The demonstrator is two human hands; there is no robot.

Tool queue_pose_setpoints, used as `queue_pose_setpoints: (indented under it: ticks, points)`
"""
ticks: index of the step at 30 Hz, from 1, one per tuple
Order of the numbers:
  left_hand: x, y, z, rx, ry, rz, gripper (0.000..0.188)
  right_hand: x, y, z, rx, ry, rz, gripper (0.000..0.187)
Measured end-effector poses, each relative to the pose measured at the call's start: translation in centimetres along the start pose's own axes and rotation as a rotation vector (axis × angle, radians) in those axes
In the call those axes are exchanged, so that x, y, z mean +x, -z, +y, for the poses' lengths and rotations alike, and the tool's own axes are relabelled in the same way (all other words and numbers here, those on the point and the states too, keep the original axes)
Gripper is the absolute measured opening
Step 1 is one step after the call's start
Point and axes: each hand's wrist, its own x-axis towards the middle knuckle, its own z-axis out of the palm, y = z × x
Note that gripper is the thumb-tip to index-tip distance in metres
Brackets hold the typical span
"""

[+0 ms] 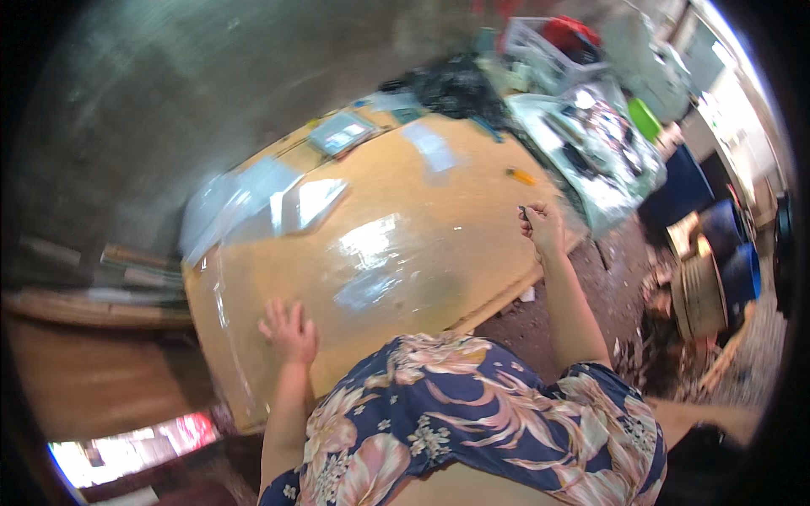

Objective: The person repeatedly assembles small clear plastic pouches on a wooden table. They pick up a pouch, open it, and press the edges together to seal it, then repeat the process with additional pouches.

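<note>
My left hand (289,333) lies with its fingers spread on a clear plastic sheet (422,253) near the table's left front. The sheet is glossy and covers much of the tan wooden table (477,181). Out over the table's right edge, my right hand (547,228) is closed round a small dark object (525,214); its kind does not show. Just beyond that hand lies a small orange-yellow tool (521,176), blurred. Clear plastic bags (240,198) and a shiny flat packet (312,204) rest at the table's far left.
A stack of flat packets (342,132) sits at the back edge, with a black plastic bag (456,88) beside it. To the right are a clear bag of mixed items (591,139), a white crate (527,38) and blue containers (742,274). A grey wall (169,101) rises behind.
</note>
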Motion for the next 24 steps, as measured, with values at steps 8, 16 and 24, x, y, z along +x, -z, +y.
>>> queue_pose_setpoints:
  ticks: [8, 16, 24]
  points:
    - [-3.0, -1.4, 4.7, -0.018, -0.320, -0.050, 0.060, 7.7, 15.4, 5.9, -0.753, 0.290, 0.575, 0.016]
    - [-4.1, -3.0, 9.0, -0.030, -0.336, -0.150, 0.049, 14.0, 15.2, 10.6, -1.181, 0.695, 0.583, 0.006]
    - [-2.9, -2.6, 11.2, -0.265, -0.180, 0.033, 0.018, 11.0, 12.7, 9.3, -1.094, 0.825, 0.397, 0.009]
